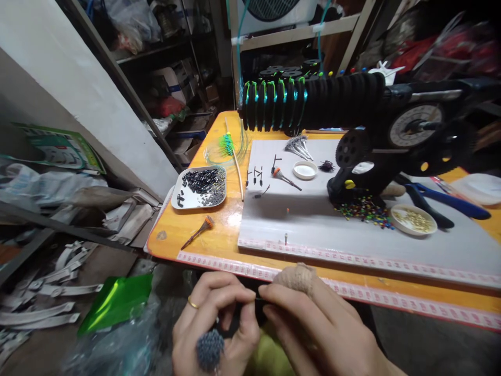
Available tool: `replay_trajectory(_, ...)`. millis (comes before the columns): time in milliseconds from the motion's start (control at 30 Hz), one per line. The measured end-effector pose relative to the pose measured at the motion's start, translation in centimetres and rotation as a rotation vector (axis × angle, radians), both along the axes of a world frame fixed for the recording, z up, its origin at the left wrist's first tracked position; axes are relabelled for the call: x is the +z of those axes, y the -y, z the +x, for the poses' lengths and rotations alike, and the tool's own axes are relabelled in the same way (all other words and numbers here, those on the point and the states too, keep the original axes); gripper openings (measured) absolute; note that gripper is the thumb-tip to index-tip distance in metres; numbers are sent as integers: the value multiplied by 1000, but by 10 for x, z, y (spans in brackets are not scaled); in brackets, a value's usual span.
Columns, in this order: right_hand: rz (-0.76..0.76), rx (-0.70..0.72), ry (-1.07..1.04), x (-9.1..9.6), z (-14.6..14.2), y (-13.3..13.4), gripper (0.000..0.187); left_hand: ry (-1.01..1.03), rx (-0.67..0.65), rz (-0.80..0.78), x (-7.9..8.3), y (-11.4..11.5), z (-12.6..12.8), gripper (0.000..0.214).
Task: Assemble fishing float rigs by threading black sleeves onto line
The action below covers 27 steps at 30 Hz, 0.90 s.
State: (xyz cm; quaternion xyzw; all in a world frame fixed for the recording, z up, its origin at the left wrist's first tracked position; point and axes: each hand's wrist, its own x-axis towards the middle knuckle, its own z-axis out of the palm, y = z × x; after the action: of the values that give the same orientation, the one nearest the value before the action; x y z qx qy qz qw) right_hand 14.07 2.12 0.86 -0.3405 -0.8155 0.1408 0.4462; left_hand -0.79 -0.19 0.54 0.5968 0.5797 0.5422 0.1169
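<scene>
My left hand (215,324), with a ring on one finger, is curled around a bundle with a round, bumpy blue-grey head (210,349). Its thumb and forefinger pinch together close to the tips of my right hand (313,318). A tan wrap (295,278) covers one finger of the right hand. That hand's thumb and forefinger are also closed; between the two hands something small and dark may be held, too small to name. Both hands are in front of the table's near edge. Just beyond lie a small pin-like piece (286,239) and an orange-tipped bundle (198,232).
A white tray (180,201) of black tubular pieces stands left on the orange table (166,237). A black machine with a ribbed cylinder (332,102) rises at right. Near it are colourful beads (366,210), a dish (409,230) of gold pieces and blue-handled pliers (456,202).
</scene>
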Motion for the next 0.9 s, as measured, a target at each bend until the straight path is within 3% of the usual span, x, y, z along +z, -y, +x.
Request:
replay_trajectory(200,100,-30,-17,-1,-2,-4,13,184,-73,-55,1,1,3,18)
replay_trajectory(367,77,-60,-52,0,-1,-5,16,606,-156,-166,1,4,8,8)
replay_trajectory(533,27,-110,-21,5,1,-2,20,930,-165,-235,4,4,11,25)
replay_trajectory(900,-14,-153,-95,10,1,-1,23,1017,-137,-268,1,3,6,36)
